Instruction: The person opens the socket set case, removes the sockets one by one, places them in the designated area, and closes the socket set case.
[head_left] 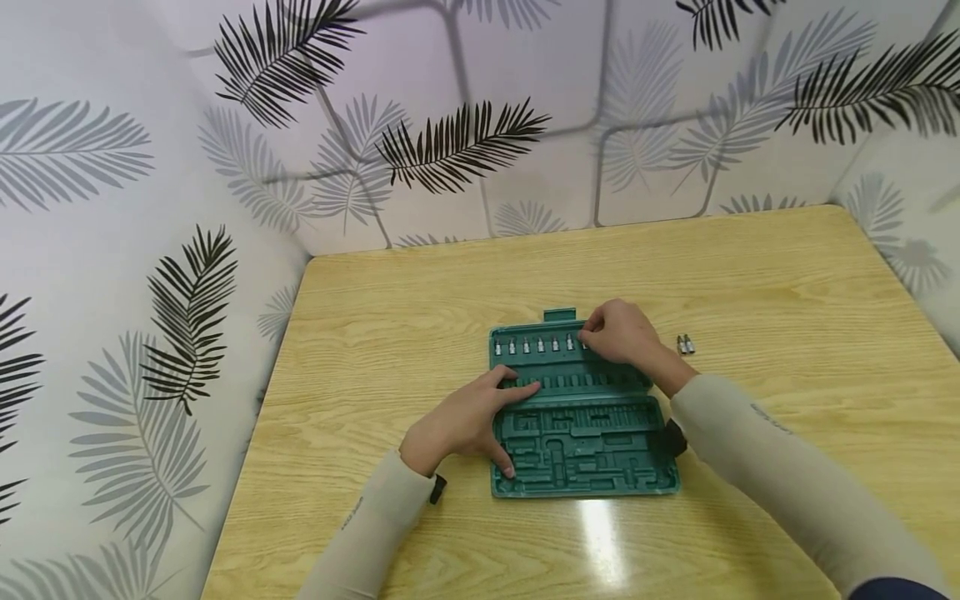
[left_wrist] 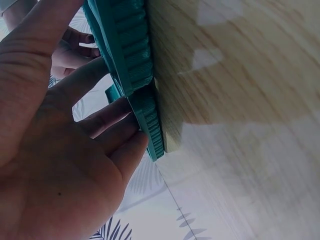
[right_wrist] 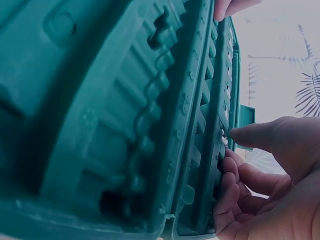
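A green plastic tool case (head_left: 581,485) lies unfolded on the table, its moulded slots facing up. Several small silver bit sockets (head_left: 540,345) stand in a row along its far half. At the right end of that row my right hand (head_left: 621,332) pinches a bit socket (right_wrist: 224,141) between thumb and index finger, at its slot; the fingers partly hide it. My left hand (head_left: 468,417) rests with spread fingers on the left side of the case, across both halves. In the left wrist view, its fingers (left_wrist: 131,150) touch the case's edge.
Two loose bit sockets (head_left: 686,344) lie on the wooden table (head_left: 780,292) to the right of the case. A latch tab (head_left: 559,315) sticks out from the case's far edge. Behind the table is a leaf-patterned wall (head_left: 540,183).
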